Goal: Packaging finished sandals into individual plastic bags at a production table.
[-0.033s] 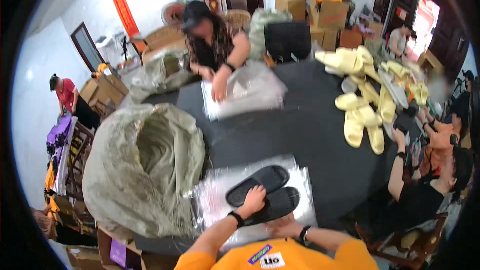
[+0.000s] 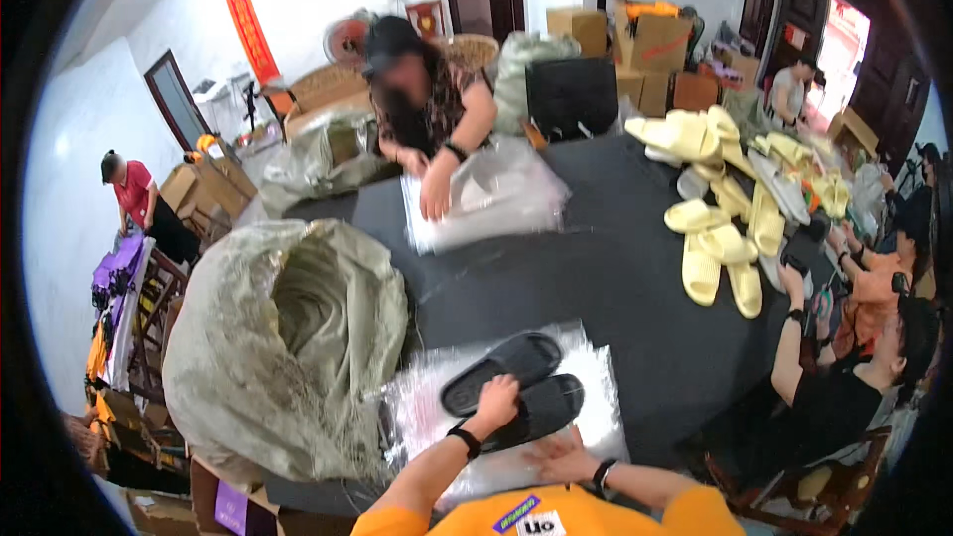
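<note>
My left hand [image 2: 498,400] is closed on a pair of black slide slippers [image 2: 508,362], its fingers over the strap area. The two slippers lie side by side, tilted toward the upper right, above a stack of clear plastic bags [image 2: 602,392]. Beside the nearer slipper, my right hand [image 2: 563,459] rests on the plastic with its fingers apart. It is slightly blurred and seems to hold nothing. The stack lies at the near edge of the dark table [image 2: 635,337].
A large, open-mouthed woven sack [image 2: 213,357] bulges at the left. Yellow slippers [image 2: 701,268] are heaped at the right. Across the table a person [image 2: 437,99] handles another stack of clear bags [image 2: 496,203]. A person in black [image 2: 844,367] sits at the right edge.
The black slippers and my left hand have shifted slightly left over the bags. My right hand has barely moved, and the whole view has tilted a little.
</note>
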Action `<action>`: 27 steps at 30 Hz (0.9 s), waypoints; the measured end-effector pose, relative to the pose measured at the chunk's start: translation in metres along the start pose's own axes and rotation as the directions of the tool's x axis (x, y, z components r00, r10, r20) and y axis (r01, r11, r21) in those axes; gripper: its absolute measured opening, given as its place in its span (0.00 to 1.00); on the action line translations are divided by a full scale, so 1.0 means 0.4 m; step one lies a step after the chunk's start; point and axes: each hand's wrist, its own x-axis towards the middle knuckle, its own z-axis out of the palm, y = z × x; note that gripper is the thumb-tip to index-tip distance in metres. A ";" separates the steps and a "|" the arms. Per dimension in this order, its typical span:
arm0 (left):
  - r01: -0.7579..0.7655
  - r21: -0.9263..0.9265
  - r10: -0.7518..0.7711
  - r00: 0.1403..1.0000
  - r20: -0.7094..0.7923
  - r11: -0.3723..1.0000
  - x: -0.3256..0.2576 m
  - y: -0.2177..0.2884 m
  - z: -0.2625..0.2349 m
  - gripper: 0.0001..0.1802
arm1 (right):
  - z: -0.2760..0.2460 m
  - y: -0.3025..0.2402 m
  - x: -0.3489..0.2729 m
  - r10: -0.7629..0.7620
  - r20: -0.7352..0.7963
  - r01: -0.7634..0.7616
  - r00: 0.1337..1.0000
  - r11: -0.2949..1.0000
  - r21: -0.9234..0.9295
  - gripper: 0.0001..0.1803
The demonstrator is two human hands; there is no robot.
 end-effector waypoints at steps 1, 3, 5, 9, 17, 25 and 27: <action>0.142 0.040 -0.144 0.989 0.034 0.989 -0.004 -0.027 -0.025 0.18 | 0.005 -0.009 -0.006 -0.006 0.068 0.010 0.998 0.998 -0.059 0.32; 0.407 0.103 -0.385 0.905 -0.180 0.908 0.015 -0.125 -0.026 0.14 | 0.011 0.011 0.025 -0.017 0.117 0.025 0.993 0.998 -0.063 0.31; 0.442 0.081 -0.392 0.855 -0.339 0.893 0.018 -0.150 -0.055 0.13 | 0.021 0.008 -0.001 0.001 0.160 0.001 0.987 1.000 -0.011 0.31; 0.237 0.020 -0.222 0.934 -0.281 0.971 -0.036 -0.093 -0.122 0.14 | -0.004 0.062 0.023 0.013 0.199 -0.060 0.980 0.971 0.230 0.31; 0.064 -0.166 -0.098 0.974 -0.203 0.984 -0.185 0.114 -0.103 0.11 | -0.271 0.041 -0.021 0.662 -0.140 -0.084 0.736 0.295 0.952 0.42; -0.260 -0.446 0.147 0.951 -0.272 0.856 -0.196 0.221 -0.091 0.13 | -0.374 0.118 -0.147 0.307 0.029 -0.070 0.951 0.124 0.990 0.51; -0.249 -0.337 0.184 0.959 -0.213 0.908 -0.163 0.203 -0.060 0.14 | -0.338 0.171 -0.166 0.196 0.100 -0.114 0.976 0.064 0.991 0.49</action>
